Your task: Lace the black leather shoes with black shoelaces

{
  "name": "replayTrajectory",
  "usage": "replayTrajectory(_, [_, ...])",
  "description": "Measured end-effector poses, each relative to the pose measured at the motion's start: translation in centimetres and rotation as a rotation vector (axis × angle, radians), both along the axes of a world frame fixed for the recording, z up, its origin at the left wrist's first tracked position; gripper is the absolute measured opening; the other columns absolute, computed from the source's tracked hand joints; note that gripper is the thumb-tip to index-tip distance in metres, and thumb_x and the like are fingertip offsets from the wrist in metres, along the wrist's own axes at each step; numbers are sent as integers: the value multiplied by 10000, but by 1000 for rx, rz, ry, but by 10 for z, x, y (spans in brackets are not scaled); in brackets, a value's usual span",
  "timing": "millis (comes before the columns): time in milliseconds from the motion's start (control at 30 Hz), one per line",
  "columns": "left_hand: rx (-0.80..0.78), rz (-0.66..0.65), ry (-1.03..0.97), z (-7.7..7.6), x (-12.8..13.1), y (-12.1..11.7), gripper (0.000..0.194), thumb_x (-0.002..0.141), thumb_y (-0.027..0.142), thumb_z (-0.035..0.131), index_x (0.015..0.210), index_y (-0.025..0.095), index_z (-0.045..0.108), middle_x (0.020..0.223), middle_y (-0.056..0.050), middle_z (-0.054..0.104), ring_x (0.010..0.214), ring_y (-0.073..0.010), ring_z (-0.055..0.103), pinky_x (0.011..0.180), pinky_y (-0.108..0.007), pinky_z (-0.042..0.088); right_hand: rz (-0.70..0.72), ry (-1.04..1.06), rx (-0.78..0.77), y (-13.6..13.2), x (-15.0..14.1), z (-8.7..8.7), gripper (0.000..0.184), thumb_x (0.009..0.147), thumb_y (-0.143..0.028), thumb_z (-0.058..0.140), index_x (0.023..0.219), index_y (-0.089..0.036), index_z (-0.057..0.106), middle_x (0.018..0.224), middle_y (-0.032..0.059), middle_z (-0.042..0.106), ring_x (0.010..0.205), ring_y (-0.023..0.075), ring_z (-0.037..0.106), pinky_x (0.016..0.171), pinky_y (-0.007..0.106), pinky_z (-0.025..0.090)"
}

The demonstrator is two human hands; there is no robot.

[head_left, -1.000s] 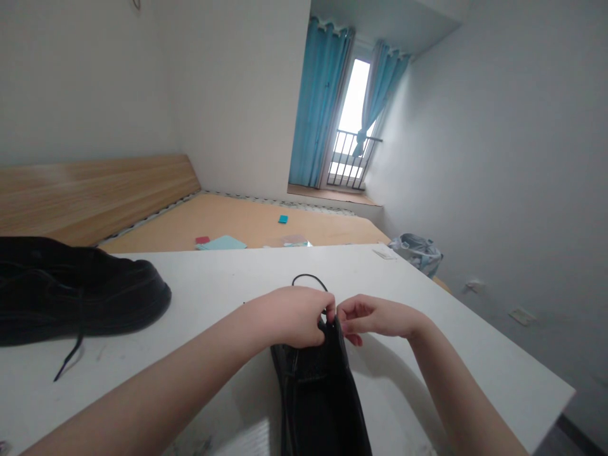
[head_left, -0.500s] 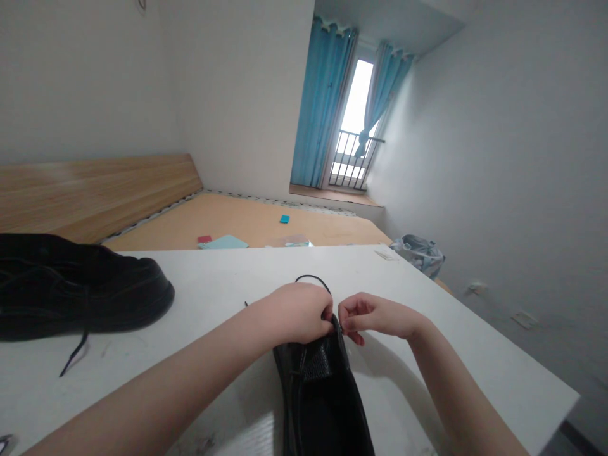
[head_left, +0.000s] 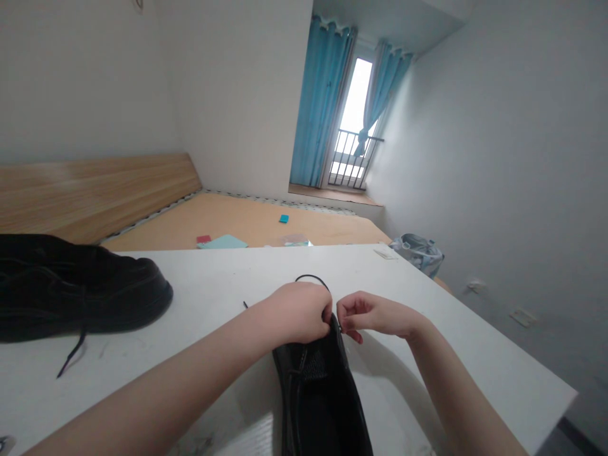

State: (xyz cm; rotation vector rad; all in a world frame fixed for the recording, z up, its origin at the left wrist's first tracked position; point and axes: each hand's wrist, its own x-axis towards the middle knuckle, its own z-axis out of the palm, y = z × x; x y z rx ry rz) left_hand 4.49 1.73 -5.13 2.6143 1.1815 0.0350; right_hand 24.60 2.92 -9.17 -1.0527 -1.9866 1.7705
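A black shoe [head_left: 319, 399] lies on the white table [head_left: 204, 285] just in front of me, its opening facing me. My left hand [head_left: 297, 313] is closed over the far upper edge of the shoe, fingers curled on the lace area. My right hand [head_left: 375, 315] is pinched right beside it, at the same edge of the shoe. A thin black shoelace [head_left: 311, 279] loops out on the table just beyond my left hand. What exactly the fingertips pinch is hidden.
A second black shoe [head_left: 80, 294] lies at the left of the table, its lace end [head_left: 71, 356] trailing toward me. Beyond the table is a wooden bed platform [head_left: 247, 218] with small coloured items, a bin with a bag [head_left: 418, 252] at right, and blue curtains [head_left: 318, 101].
Both hands stay at the shoe's far edge with only slight finger shifts. The shoe's tongue has turned a little. The view has barely moved.
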Motion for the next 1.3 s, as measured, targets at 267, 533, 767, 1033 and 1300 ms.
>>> replayTrajectory(267, [-13,11,-5,2,2,0,227,671,224,562,804,243,746,755,-51,745,678,-222,663,545,-274,438,-23,-3,13,0,-1,2,130,752,-248,646,682,-155,588,566,-44,553,500,91,493,533,233,352])
replayTrajectory(533, [-3,23,-13,-3,4,-1,229,704,268,540,792,223,748,765,-79,749,692,-237,671,558,-288,455,-16,-17,15,1,1,0,132,756,-238,635,665,-159,581,550,-44,563,508,97,499,551,237,369])
replayTrajectory(767, [1,-3,-6,0,3,-1,249,720,268,511,770,222,750,728,-75,743,641,-218,654,507,-273,394,-14,-8,9,-1,-1,2,212,783,-310,660,668,-161,563,540,-42,560,502,97,494,542,236,353])
replayTrajectory(1033, [6,-26,-8,2,0,-1,255,743,273,510,792,209,752,736,-89,740,639,-230,647,513,-283,398,14,-21,1,1,-1,-3,373,756,-486,724,691,-154,569,589,-24,590,547,103,522,579,246,389])
replayTrajectory(1300, [-6,-42,-74,1,-4,6,207,756,291,527,749,240,727,673,-29,715,581,-182,605,490,-249,358,-141,1,182,-4,-5,9,428,836,-575,623,859,-148,614,689,-25,518,569,96,386,523,235,294])
